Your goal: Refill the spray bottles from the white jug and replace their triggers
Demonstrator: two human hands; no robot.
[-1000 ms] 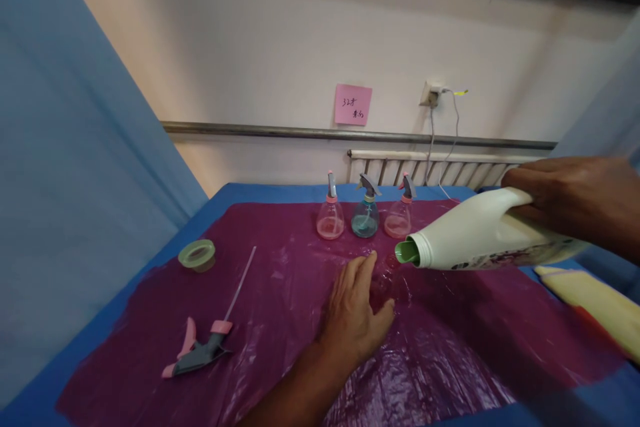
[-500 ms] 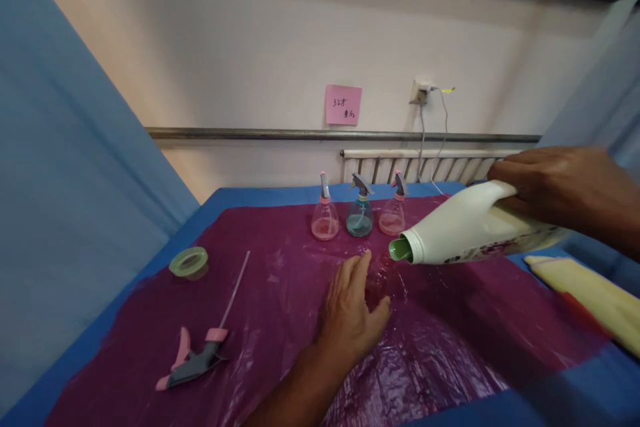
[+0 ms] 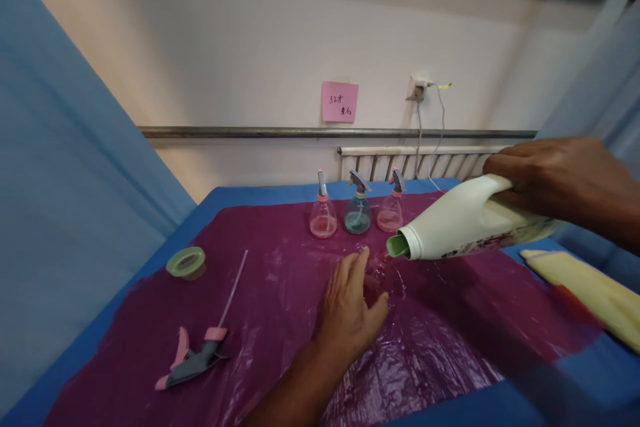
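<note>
My right hand (image 3: 555,173) grips the handle of a white detergent jug (image 3: 465,223), tipped almost level with its mouth facing left. The green-lined mouth is just above a clear bottle (image 3: 379,277), faint against the purple sheet. I cannot make out whether liquid is flowing. My left hand (image 3: 350,307) curves round the left and near side of that bottle, thumb and forefinger on either side. A grey and pink spray head (image 3: 197,363) with its thin tube lies to the left. Behind stand a pink spray bottle (image 3: 323,221), a teal one (image 3: 357,217) and another pink one (image 3: 391,215).
Purple plastic sheeting (image 3: 270,347) covers much of the blue table (image 3: 550,393). A green round cap (image 3: 187,261) sits at the left, and a folded yellow cloth (image 3: 585,287) at the right. Blue curtains (image 3: 60,180) flank both sides; a rail (image 3: 240,132) crosses the wall behind.
The view has shifted slightly. Both hands, the tilted jug and the clear bottle keep nearly the same positions relative to each other.
</note>
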